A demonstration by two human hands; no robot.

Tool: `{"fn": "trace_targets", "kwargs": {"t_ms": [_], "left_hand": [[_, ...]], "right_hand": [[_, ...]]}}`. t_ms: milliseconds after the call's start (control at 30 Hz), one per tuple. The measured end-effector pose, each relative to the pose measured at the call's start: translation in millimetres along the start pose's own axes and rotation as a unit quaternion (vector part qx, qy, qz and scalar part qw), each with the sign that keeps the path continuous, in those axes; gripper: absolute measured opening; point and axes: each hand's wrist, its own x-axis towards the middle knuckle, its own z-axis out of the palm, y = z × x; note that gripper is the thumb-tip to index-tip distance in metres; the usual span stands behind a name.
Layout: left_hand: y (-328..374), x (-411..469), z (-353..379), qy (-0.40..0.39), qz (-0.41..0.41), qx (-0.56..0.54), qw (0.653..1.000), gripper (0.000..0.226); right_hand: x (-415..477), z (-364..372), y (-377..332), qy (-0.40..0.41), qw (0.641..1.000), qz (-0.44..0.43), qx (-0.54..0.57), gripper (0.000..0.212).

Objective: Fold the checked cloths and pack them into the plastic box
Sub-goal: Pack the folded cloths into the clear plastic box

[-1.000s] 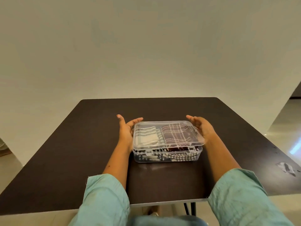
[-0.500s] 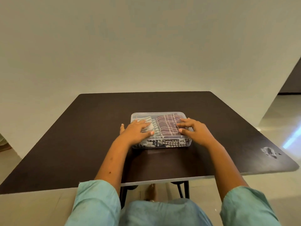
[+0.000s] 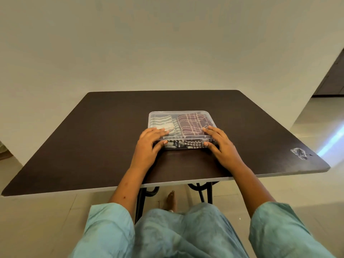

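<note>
Box (image 3: 180, 111) on table (image 3: 93, 136), well clear of every edge. Left hand (image 3: 149, 144) and right hand (image 3: 221, 144) press flat-fingered on its near corners.

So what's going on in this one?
A person seated at the dark table presses the left hand and the right hand on the near corners of the clear plastic box, fingers on its lid, thumbs against the front wall. Folded checked cloths lie inside: a pale green cloth on the left, a maroon cloth on the right, more beneath. Packing looks done; whether the lid has latched cannot be told.
</note>
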Motion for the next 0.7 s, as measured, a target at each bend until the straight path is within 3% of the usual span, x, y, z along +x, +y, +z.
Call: {"fn": "trace_targets", "kwargs": {"t_ms": [700], "left_hand": [[0.5,-2.9,-6.8,-0.014,0.031,0.055,0.998,0.041]], "right_hand": [[-2.8,9.4,-4.2,0.078,0.995,-0.024,-0.059,0.046]]}}
